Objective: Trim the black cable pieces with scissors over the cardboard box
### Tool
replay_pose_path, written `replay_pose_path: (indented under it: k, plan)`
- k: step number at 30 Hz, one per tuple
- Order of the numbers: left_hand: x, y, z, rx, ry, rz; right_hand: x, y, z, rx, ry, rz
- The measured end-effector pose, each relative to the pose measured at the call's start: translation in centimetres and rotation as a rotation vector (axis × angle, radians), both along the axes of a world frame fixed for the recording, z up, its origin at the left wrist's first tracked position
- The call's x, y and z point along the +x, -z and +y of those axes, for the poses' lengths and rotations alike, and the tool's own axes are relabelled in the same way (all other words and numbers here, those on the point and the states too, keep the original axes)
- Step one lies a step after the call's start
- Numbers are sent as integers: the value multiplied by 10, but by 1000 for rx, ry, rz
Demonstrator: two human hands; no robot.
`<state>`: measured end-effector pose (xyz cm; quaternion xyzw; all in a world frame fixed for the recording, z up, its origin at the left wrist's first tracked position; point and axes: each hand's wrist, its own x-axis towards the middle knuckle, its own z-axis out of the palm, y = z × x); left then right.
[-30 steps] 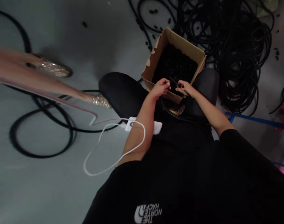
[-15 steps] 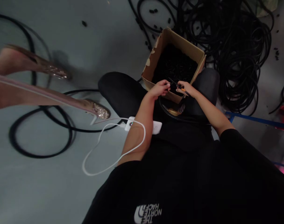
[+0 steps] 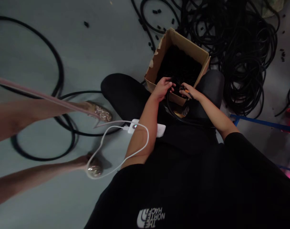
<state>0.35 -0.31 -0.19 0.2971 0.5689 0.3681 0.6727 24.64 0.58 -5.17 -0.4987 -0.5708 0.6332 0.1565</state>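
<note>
My left hand (image 3: 164,87) is closed round a black cable (image 3: 170,106) over the near edge of an open cardboard box (image 3: 190,44). From this hand the cable bends down and runs across my lap. My right hand (image 3: 189,91), just to the right, is wrapped round a hand tool with dark and orange handles, which looks like pliers (image 3: 187,91). The tool's jaws are too dark to make out against the box. A heap of small black pieces (image 3: 178,65) fills much of the box, which stands between my knees.
Tangled black cable (image 3: 242,63) lies in coils at the upper right, with small black bits scattered on the floor. A white power bank (image 3: 160,130) with a white cord (image 3: 109,171) sits by my left forearm. Another person's legs (image 3: 40,116) stand at left. A blue frame (image 3: 259,121) is at right.
The other person's one foot has stepped nearer along the left side, and the floor cable there has shifted right. My left hand has moved up slightly, with the cable bend now at its fingers.
</note>
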Motion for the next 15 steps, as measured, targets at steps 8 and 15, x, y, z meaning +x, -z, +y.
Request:
replay_pose_path:
  k: [8,15]
  plan:
    - [4,22,-2,100,59,69,-9,5,2,66,-58,-9]
    - [7,29,-1,206,110,73,-17,-4,2,50,10,27]
